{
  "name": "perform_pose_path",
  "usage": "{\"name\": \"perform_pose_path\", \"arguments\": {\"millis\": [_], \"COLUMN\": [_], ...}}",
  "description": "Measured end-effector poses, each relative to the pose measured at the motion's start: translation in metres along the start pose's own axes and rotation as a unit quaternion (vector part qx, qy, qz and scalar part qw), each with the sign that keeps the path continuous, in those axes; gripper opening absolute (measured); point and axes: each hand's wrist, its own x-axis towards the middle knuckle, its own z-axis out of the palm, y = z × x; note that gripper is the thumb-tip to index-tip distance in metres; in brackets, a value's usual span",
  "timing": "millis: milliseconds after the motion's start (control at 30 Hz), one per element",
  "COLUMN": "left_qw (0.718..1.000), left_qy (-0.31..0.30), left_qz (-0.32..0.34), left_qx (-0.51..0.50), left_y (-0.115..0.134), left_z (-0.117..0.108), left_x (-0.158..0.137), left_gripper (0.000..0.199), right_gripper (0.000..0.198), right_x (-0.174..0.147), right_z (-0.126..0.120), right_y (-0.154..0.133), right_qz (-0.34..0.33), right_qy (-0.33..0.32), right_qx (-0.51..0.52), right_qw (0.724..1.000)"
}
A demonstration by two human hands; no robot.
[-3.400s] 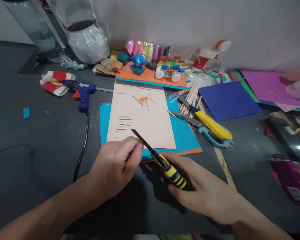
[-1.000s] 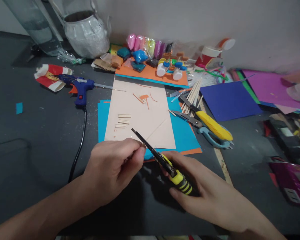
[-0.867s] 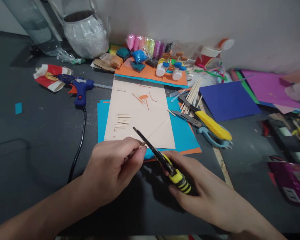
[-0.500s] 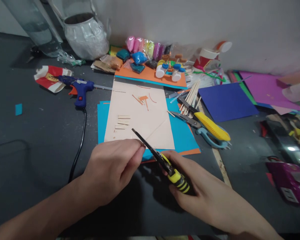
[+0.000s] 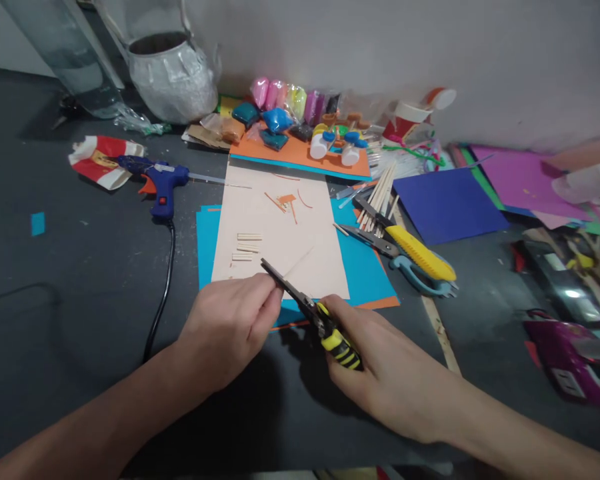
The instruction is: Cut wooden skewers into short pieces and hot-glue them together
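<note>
My left hand (image 5: pixel 233 317) is closed in a pinch around a thin wooden stick (image 5: pixel 301 262), whose pointed far end sticks out to the upper right. In my right hand (image 5: pixel 380 363) I grip long-nose pliers (image 5: pixel 296 291) by their yellow-and-black handles. The dark jaws cross the stick right beside my left fingertips; whether they press on it I cannot tell. Beyond my hands is a pale sheet (image 5: pixel 300 227), with short cut wooden pieces (image 5: pixel 249 247) in small rows and orange paper scraps (image 5: pixel 286 199) on it.
To the left lies a blue glue gun (image 5: pixel 163 180) with its cord. Right of the sheet are wooden skewers (image 5: pixel 380 193), scissors (image 5: pixel 425 277) and a yellow cutter knife (image 5: pixel 423 253). Clay packets (image 5: pixel 277 120) are at the back, coloured paper (image 5: pixel 450 203) and a purple device (image 5: pixel 555 353) at right.
The pliers and my right hand have shifted slightly left and flattened. Their jaws now cross the stick close to my left fingers, and the stick has moved a little left.
</note>
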Motion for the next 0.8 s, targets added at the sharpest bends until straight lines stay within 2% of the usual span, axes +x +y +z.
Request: {"name": "perform_pose_path", "arguments": {"millis": [167, 400, 600, 800], "left_qw": [0.998, 0.991, 0.988, 0.979], "left_qy": [0.014, -0.009, -0.048, -0.067], "left_qz": [-0.023, -0.033, -0.055, -0.077], "left_qx": [-0.057, -0.129, -0.136, -0.174], "left_y": [0.002, 0.004, 0.005, 0.006], "left_z": [0.002, -0.005, -0.011, -0.013], "left_x": [0.001, 0.001, 0.0, 0.001], "left_gripper": [0.03, 0.02, 0.031, 0.034], "right_gripper": [0.028, 0.019, 0.013, 0.012], "right_x": [-0.002, -0.011, -0.015, -0.017], "right_z": [0.005, 0.009, 0.007, 0.005], "right_y": [0.002, 0.004, 0.002, 0.005], "right_qz": [0.0, -0.026, -0.045, -0.049], "right_qy": [0.019, 0.052, 0.06, 0.045], "right_qx": [-0.011, 0.035, 0.078, 0.082], "right_qw": [1.0, 0.998, 0.994, 0.994]}}
